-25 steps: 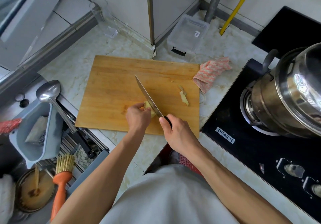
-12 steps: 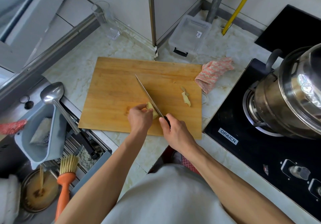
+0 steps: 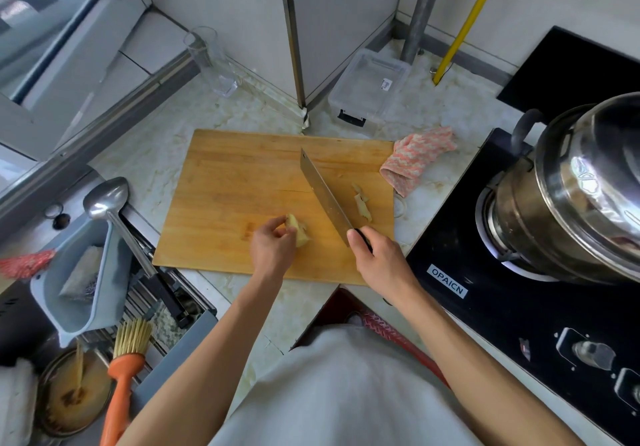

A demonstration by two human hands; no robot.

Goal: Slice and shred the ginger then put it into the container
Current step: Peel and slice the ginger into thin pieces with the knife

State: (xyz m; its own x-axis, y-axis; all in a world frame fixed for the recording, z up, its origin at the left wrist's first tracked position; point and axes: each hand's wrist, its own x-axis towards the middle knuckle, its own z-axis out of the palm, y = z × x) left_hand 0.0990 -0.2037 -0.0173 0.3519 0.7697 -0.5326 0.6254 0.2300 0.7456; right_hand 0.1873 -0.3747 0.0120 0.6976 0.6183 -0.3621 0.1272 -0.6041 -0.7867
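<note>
A wooden cutting board (image 3: 235,182) lies on the marble counter. My left hand (image 3: 273,248) pinches a pale yellow ginger piece (image 3: 299,231) near the board's front edge. My right hand (image 3: 379,260) grips the black handle of a cleaver (image 3: 323,198), whose blade points away from me and stands apart to the right of the ginger. A smaller strip of ginger (image 3: 362,205) lies on the board right of the blade. A clear plastic container (image 3: 369,87) sits behind the board against the wall.
A pink cloth (image 3: 415,156) lies by the board's far right corner. A steel pot (image 3: 571,189) stands on the black stove (image 3: 485,293) at right. A sink rack with a ladle (image 3: 107,200), a grey bin (image 3: 83,283) and an orange brush (image 3: 121,376) is at left. A glass (image 3: 214,61) stands at the back.
The cleaver has lifted off the ginger and moved right, away from my left hand. My left hand still holds the ginger piece, now uncovered by the blade.
</note>
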